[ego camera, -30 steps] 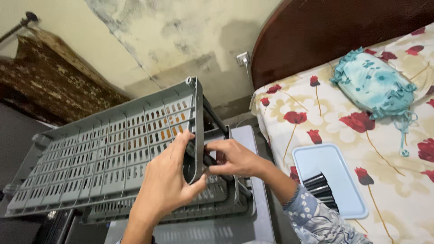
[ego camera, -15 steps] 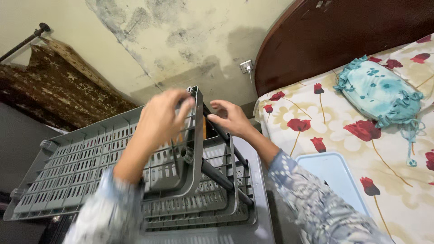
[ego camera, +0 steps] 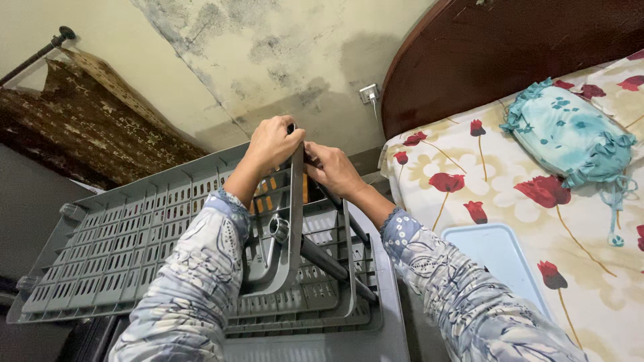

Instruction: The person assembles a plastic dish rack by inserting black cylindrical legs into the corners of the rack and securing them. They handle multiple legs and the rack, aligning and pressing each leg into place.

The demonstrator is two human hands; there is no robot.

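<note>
A grey plastic rack of slotted shelves [ego camera: 127,248] lies tilted in front of me, with dark metal tubes [ego camera: 332,261] running between its parts. An upright grey shelf panel [ego camera: 285,228] stands in the middle. My left hand [ego camera: 272,144] is closed over the top edge of that panel. My right hand [ego camera: 332,167] grips the far side of the same top edge, next to a dark tube. Both forearms wear blue floral sleeves.
A bed with a red-flower sheet [ego camera: 510,181] lies at the right, carrying a teal frilled pillow [ego camera: 570,134] and a pale blue tray lid [ego camera: 496,258]. A dark wooden headboard [ego camera: 496,53] stands behind. A stained wall with a socket [ego camera: 369,92] and a brown curtain [ego camera: 87,127] are beyond.
Both hands have moved from the middle of the upright panel up to its top edge. The camera has shifted so the rack sits lower in view.
</note>
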